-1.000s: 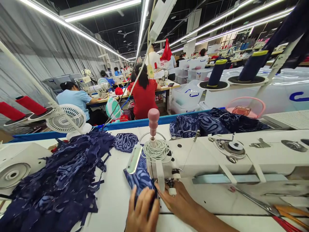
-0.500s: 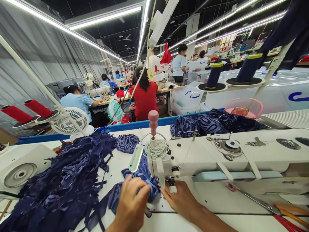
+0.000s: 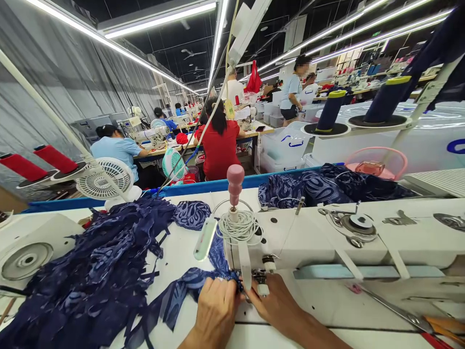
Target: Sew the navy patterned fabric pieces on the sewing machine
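- My left hand (image 3: pixel 215 310) lies on the white table (image 3: pixel 174 257), fingers curled and pinching the edge of a navy printed fabric strip (image 3: pixel 189 286) just left of the needle.
- My right hand (image 3: pixel 278 306) lies flat just right of the presser foot (image 3: pixel 260 283), fingertips pressed to the same strip at the needle; it is laid open, gripping nothing.
- The strip runs from under the sewing machine (image 3: pixel 327 240) head out to the left, toward my left hand and past it.
- A big heap of navy scraps (image 3: pixel 98 271) lies on the table well to the left.
- A coil of white cord (image 3: pixel 238 227) and a pink knob (image 3: pixel 235 180) sit on top of the machine.
- Scissors (image 3: pixel 417 322) lie on the table at the far right.
- Beyond the table, people sit at other machines.
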The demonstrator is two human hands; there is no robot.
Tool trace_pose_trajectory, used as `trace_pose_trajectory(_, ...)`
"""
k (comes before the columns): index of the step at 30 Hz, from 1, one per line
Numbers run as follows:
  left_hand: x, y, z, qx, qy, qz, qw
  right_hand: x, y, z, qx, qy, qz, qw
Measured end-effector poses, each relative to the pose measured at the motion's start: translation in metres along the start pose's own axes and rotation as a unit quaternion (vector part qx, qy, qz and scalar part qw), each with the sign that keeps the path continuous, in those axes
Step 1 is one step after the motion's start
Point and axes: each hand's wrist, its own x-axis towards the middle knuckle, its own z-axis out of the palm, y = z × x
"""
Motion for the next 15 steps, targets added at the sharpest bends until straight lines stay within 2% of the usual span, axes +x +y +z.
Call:
trace_pose_trajectory(6,-0.004,-0.009,0.007,-0.038,-0.021,-0.062,0.997,0.003,0.0,-0.005,0.01,-0.018,0.006,1.0)
trace_pose_trajectory(15,0.0,-0.008,0.005,-0.104,-0.011,-0.063,0.993,0.009,0.001,-0.012,0.036,-0.042,0.026,0.998)
